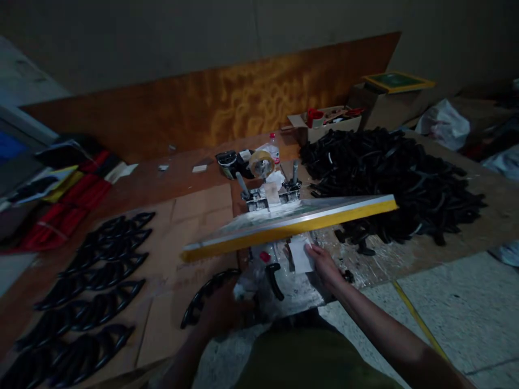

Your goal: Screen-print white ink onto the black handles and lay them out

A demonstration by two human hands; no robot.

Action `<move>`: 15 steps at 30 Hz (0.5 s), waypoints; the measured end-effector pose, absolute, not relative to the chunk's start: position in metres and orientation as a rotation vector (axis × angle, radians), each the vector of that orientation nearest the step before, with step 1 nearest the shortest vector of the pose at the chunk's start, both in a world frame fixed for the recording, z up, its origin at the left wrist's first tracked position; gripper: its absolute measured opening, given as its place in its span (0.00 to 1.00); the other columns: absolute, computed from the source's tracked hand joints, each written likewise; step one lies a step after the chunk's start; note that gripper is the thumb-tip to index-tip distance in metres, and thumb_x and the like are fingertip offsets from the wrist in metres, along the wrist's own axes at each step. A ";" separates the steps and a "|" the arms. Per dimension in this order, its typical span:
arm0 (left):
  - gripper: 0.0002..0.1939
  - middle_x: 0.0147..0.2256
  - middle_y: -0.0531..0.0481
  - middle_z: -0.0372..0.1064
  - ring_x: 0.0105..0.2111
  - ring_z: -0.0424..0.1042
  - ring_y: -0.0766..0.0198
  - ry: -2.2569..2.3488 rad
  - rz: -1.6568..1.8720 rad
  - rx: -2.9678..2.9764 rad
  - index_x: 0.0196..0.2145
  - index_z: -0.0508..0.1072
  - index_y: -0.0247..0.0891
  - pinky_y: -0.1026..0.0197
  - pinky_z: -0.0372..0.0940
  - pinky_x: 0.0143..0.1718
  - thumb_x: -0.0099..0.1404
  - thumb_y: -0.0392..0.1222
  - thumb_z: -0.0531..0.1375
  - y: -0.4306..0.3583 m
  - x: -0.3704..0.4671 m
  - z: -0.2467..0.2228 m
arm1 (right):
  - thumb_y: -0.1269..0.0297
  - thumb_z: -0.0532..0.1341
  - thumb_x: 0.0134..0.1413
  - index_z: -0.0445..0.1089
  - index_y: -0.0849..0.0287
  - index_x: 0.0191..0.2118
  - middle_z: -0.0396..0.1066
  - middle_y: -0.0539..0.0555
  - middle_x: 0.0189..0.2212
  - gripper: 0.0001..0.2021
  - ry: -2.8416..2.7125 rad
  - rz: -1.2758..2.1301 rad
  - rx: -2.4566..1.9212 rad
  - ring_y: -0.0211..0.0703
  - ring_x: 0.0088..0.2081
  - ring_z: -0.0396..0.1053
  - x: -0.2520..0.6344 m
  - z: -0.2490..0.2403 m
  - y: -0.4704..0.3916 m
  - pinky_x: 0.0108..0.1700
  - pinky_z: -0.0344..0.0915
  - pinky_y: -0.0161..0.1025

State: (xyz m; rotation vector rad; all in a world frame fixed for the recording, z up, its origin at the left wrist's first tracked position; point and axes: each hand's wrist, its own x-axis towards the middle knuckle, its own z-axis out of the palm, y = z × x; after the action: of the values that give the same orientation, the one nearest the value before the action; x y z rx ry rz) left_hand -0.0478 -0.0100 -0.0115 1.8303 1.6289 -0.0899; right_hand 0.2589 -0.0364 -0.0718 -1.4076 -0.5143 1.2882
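Observation:
A yellow-edged screen frame is tilted up from a metal hinge clamp on the bench. Under its near edge, my right hand is closed on a white paper piece. A curved black part lies on the work surface, left of that hand. My left hand is dark and blurred, close to a whitish crumpled item and a short row of black parts; its fingers cannot be made out.
Rows of black curved parts lie on cardboard at the left. A large black heap fills the right side. Behind stand a bottle, a tape roll and an open box. Red bundles sit far left.

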 end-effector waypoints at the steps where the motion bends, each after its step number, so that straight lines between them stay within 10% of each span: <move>1: 0.30 0.45 0.43 0.76 0.45 0.75 0.46 1.587 -0.136 1.902 0.55 0.69 0.47 0.54 0.64 0.42 0.53 0.50 0.64 -0.017 -0.034 -0.010 | 0.42 0.68 0.40 0.76 0.60 0.34 0.77 0.52 0.28 0.24 -0.504 1.318 -1.388 0.43 0.29 0.71 0.258 -0.073 -0.037 0.30 0.64 0.36; 15: 0.23 0.45 0.36 0.73 0.45 0.74 0.45 1.421 -0.506 2.511 0.51 0.69 0.41 0.49 0.67 0.42 0.58 0.46 0.62 -0.010 0.036 0.016 | 0.44 0.69 0.41 0.75 0.60 0.34 0.77 0.51 0.27 0.23 -0.438 1.396 -1.289 0.44 0.28 0.72 0.270 -0.077 -0.041 0.32 0.67 0.37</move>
State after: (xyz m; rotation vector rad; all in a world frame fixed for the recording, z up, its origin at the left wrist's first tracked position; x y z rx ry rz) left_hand 0.0361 -0.0104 0.0160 2.5112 1.4208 -0.5062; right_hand 0.2695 -0.0406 -0.0770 -1.2886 -0.4383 1.3960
